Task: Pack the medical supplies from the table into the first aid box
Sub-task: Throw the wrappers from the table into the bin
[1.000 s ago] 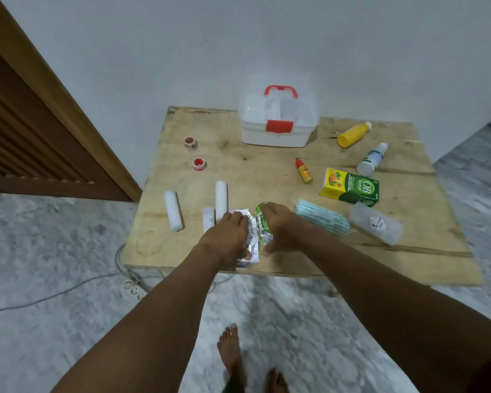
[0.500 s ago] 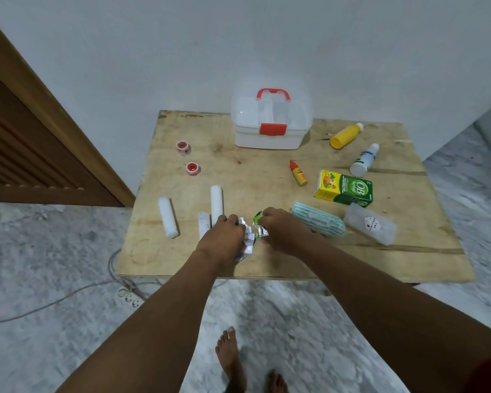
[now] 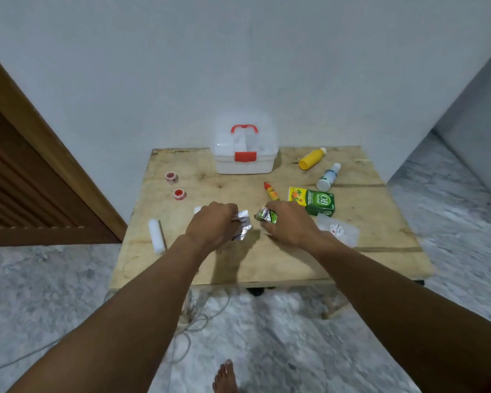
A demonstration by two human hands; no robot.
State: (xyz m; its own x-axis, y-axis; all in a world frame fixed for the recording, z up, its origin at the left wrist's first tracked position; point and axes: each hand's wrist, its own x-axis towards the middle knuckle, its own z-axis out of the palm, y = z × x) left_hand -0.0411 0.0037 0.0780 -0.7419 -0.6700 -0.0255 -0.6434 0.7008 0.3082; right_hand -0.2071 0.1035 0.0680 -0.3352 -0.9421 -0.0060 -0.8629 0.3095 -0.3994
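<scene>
The white first aid box (image 3: 244,163) with a red handle and latch stands shut at the back of the wooden table (image 3: 281,259). My left hand (image 3: 213,226) grips silver foil pill strips (image 3: 243,226) just above the table's middle. My right hand (image 3: 288,225) grips a green and silver pill strip (image 3: 267,215) a little apart from them. Around lie a white gauze roll (image 3: 156,236), two red tape rolls (image 3: 172,177) (image 3: 179,194), a small red-capped dropper (image 3: 271,191), a green box (image 3: 313,201), a yellow bottle (image 3: 312,158), a white bottle (image 3: 328,177) and a clear pouch (image 3: 338,229).
A wooden door frame (image 3: 40,131) stands at the left and a grey wall behind the table. Cables (image 3: 193,316) lie on the marble floor under the table's front edge. My bare foot (image 3: 224,377) shows at the bottom.
Both hands have lifted off the table with the strips and moved apart and farther from me. The camera has tilted up, so the table sits lower in view.
</scene>
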